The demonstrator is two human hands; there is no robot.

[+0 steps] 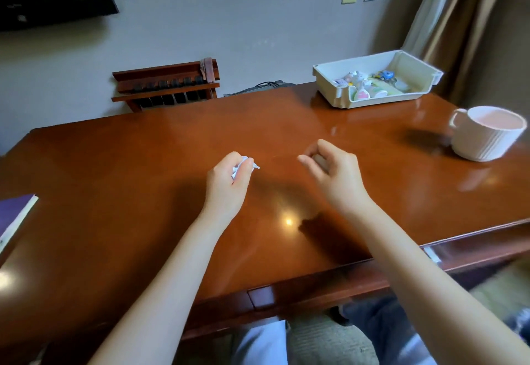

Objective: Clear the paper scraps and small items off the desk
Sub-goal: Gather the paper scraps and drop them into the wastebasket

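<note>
My left hand [229, 178] hovers over the middle of the brown wooden desk [129, 169] and grips crumpled white paper scraps [243, 165], which poke out between its fingers. My right hand [332, 169] is beside it to the right, fingers curled loosely; whether it holds anything small I cannot tell. A white plastic tray [344, 102] with several small colourful items [370, 83] stands at the desk's back right.
A large white mug [487, 138] sits at the right edge of the desk. A purple book [14, 218] lies at the left edge. Behind the desk stand a wooden rack [166, 86] and the wall; curtains hang at the right.
</note>
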